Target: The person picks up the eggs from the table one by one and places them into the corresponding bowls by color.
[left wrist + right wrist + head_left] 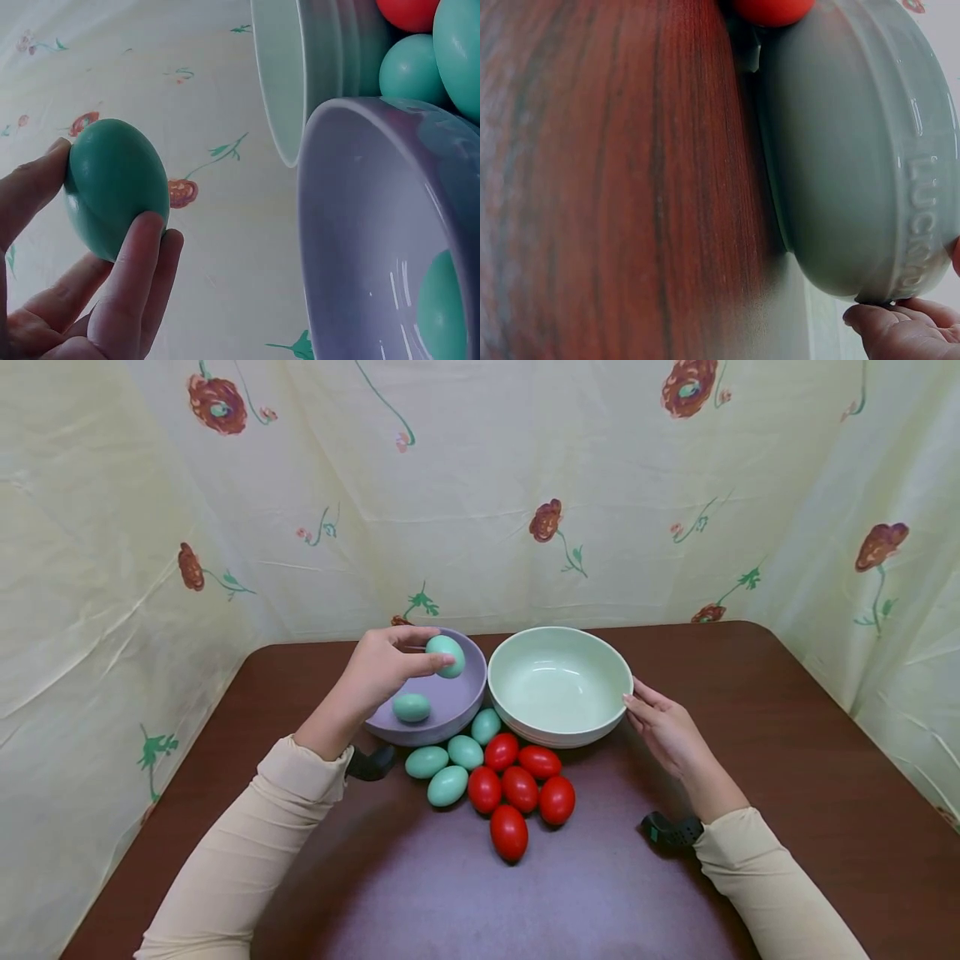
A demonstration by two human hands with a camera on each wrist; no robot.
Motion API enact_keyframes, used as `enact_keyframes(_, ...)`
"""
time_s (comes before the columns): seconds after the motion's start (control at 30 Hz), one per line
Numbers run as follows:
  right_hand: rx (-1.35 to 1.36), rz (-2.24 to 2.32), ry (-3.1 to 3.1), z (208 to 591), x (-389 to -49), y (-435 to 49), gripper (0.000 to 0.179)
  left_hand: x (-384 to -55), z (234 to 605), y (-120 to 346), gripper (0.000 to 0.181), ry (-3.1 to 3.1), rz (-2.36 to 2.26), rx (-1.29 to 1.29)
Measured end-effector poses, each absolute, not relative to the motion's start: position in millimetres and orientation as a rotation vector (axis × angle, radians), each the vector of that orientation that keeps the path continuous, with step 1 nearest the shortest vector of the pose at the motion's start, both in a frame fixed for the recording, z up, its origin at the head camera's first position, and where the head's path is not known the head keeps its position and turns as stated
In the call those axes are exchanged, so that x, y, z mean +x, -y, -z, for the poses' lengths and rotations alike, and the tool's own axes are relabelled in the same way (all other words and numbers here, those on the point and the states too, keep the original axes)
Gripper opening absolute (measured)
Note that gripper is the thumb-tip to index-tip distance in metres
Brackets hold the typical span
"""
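In the head view my left hand (382,664) pinches a mint-green egg (450,653) between thumb and fingers, above the purple bowl (468,702). The same egg (112,187) fills part of the left wrist view, clear of the bowl. Another green egg (411,707) lies inside the purple bowl. With my right hand (667,727) I hold the right side of a pale green bowl (558,689) at its rim. In the right wrist view my fingers (900,326) touch this bowl's outer wall, which bears raised letters. No eggs show inside the pale green bowl.
Several green eggs (447,786) lie on the table in front of the bowls. Several red eggs (520,789) cluster beside them to the right. The dark wooden table (795,760) meets a flower-patterned cloth (480,527) at the back and sides.
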State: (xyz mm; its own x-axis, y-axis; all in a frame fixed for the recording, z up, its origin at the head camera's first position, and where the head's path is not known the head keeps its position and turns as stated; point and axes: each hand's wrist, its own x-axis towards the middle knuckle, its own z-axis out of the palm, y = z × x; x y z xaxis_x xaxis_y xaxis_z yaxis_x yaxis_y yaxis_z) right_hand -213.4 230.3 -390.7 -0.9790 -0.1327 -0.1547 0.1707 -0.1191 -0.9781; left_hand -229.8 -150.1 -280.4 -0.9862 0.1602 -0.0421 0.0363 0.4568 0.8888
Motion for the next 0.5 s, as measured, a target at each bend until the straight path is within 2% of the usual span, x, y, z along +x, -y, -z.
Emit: enact_keyframes(0.5,0.037,2.186,-1.97,392.0,-211.4,-230.1,0.068,-256.1,281.6,154.9,0.051,-2.442,-1.746,0.195)
